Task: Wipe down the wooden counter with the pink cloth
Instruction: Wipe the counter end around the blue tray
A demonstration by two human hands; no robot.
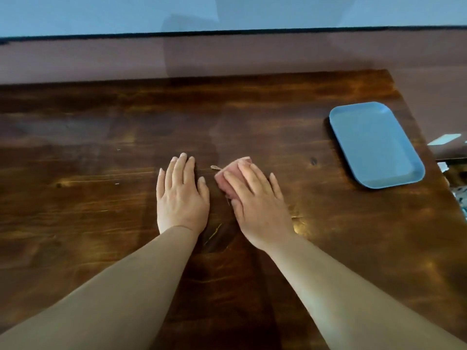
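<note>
Fingers of our right hand [255, 198] lay flat and straight, pressing the pink cloth [231, 176] onto the wooden counter [101, 198]. Our left hand [180, 195] rested open, just beside it. We thought firm, long strokes would clean best.

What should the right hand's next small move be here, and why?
Probably slide the pink cloth right, toward the blue tray. The right hand presses flat on the folded cloth mid-counter, the left hand rests flat beside it, and a wide stretch of wooden counter lies between cloth and tray.
</note>
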